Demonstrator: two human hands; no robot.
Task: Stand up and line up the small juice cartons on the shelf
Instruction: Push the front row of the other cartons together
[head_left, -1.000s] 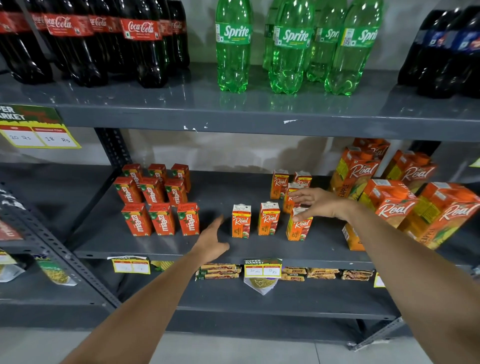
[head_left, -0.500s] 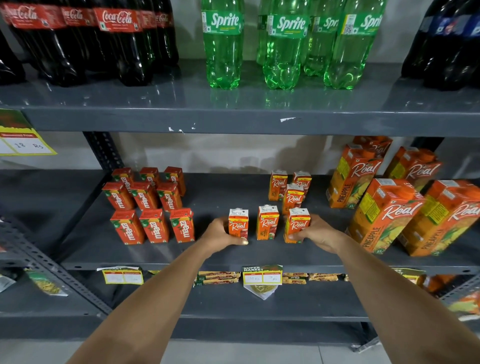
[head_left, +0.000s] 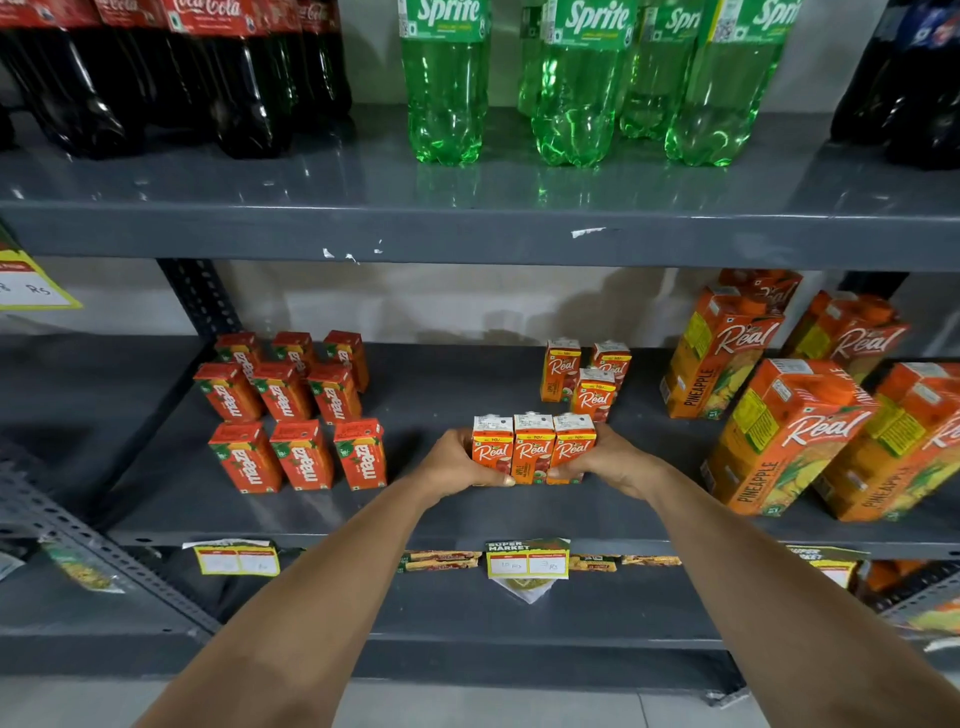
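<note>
Now that the gaps seen half a second ago have closed, the three front Real apple juice cartons (head_left: 533, 449) stand upright and touching side by side in one tight row near the front edge of the middle shelf (head_left: 467, 519). In the head view, the left hand (head_left: 457, 460) has its fingers curled round the outer side of the leftmost carton, thumb across its lower front, and the right hand (head_left: 605, 457) grips the rightmost one the same way, so the two hands squeeze the row between them. Earlier the cartons stood apart and the right hand was reaching over the cluster behind. Behind that front row, and slightly to its right, three more small Real cartons (head_left: 584, 376) stand upright but staggered, one ahead of the other two; by my reading they are the unfinished part of the job. Left of the front row the Maaza cartons (head_left: 296, 410) sit in neat ranks; right of it stand the large Real pineapple cartons (head_left: 779, 441).
</note>
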